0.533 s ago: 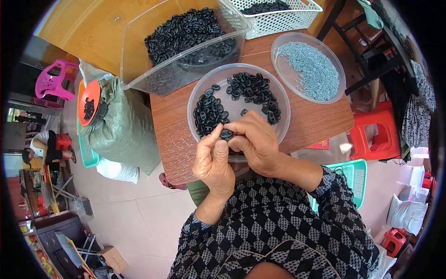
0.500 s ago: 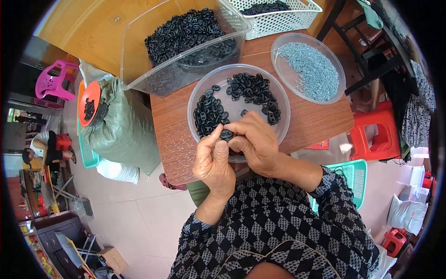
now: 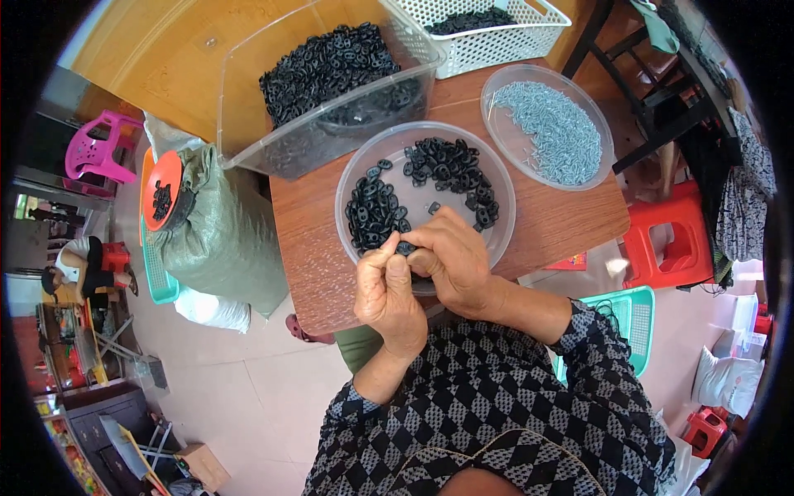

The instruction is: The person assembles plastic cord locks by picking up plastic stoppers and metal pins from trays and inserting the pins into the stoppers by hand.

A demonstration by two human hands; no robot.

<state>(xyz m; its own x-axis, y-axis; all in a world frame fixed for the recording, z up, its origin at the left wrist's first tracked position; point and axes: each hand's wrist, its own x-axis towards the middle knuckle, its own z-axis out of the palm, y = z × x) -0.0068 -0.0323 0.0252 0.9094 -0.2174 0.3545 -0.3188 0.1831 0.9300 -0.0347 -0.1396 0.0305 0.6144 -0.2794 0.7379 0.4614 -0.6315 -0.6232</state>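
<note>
My left hand (image 3: 389, 293) and my right hand (image 3: 455, 256) meet above the near rim of a round clear tub (image 3: 505, 186). Fingertips of both pinch one small black oval plastic piece (image 3: 404, 248), partly covered by them. In the tub, similar black two-holed pieces lie in a left heap (image 3: 372, 207) and a right heap (image 3: 447, 165). One loose black piece (image 3: 434, 207) rests between them, just beyond my right hand. To the right, a shallow clear dish (image 3: 610, 153) holds many small silvery screws (image 3: 571, 132).
On the wooden table (image 3: 310, 256), a large clear bin (image 3: 289, 157) full of black pieces stands behind, beside a white perforated basket (image 3: 496, 54). A green sack (image 3: 236, 240) bearing an orange dish (image 3: 165, 178) is left. A red stool (image 3: 670, 236) and a green basket (image 3: 633, 322) are right.
The view has shifted slightly, so the table and tub sit a little lower. My hands stay together on the black piece, which has tilted and shows less of its face.
</note>
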